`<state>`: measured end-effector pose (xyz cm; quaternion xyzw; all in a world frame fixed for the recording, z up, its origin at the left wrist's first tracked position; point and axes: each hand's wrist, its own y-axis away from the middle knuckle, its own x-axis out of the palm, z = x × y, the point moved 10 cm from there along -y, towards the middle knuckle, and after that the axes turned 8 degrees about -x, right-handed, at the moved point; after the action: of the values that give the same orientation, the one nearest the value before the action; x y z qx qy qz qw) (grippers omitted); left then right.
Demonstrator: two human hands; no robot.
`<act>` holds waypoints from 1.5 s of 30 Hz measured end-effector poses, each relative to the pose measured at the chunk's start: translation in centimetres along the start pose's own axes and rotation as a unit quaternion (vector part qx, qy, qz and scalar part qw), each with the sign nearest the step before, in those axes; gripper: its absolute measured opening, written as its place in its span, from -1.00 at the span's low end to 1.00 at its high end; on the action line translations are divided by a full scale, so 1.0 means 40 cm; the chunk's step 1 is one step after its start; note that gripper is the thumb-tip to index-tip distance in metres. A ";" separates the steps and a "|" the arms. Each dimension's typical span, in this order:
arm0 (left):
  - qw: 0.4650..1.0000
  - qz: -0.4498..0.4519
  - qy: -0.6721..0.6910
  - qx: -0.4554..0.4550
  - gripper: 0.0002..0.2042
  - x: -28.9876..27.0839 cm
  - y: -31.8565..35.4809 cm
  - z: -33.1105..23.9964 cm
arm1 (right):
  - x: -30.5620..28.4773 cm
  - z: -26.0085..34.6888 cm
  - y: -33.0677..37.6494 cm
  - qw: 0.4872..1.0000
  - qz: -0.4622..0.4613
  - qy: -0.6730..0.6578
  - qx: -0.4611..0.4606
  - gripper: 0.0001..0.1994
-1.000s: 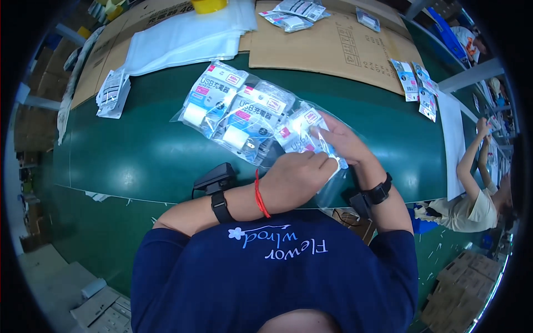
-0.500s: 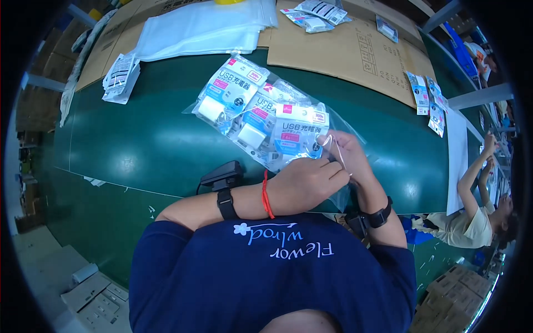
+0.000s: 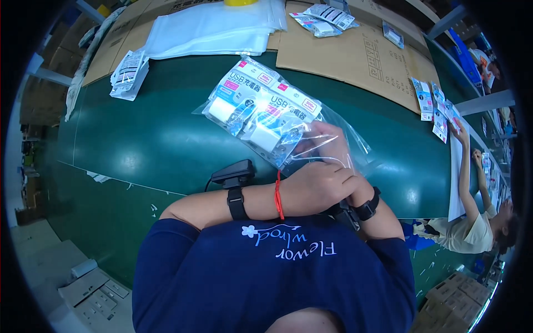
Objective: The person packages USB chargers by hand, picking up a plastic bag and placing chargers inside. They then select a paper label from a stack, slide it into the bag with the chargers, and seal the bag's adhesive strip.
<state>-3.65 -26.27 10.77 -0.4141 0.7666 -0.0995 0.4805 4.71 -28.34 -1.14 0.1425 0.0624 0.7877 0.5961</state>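
A clear plastic bag (image 3: 350,133) lies slanted on the green table, holding white USB charger packs with blue and pink cards. One charger pack (image 3: 230,100) is at its left; another charger pack (image 3: 280,119) overlaps beside it. My right hand (image 3: 328,139) reaches inside the bag's open end, seen through the film, its fingers closed at the right edge of the nearer pack. Across my right wrist lies my left hand (image 3: 322,186), curled with its knuckles up, pinching the bag's near edge; its fingertips are mostly hidden.
Flat clear bags (image 3: 211,33) are stacked at the back, beside a cardboard sheet (image 3: 344,61). Packaged goods (image 3: 129,75) stand at left; more packs (image 3: 327,19) lie on the cardboard. A co-worker's arm (image 3: 466,172) reaches toward packs (image 3: 433,105) at the right.
The right-hand pack has slid further up and left into the bag, over the middle one. My right hand has moved deeper in. The co-worker's arm has stretched toward the packs at right.
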 end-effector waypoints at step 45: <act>0.954 0.007 -0.238 -0.182 -0.35 -0.179 0.087 0.210 | 0.179 0.523 0.463 0.730 0.486 -0.025 -0.480 -0.78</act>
<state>2.74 -16.76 9.19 -0.5004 0.6385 0.1464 0.5662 -7.89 -28.19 24.82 -0.1320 -0.4167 0.8911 0.1223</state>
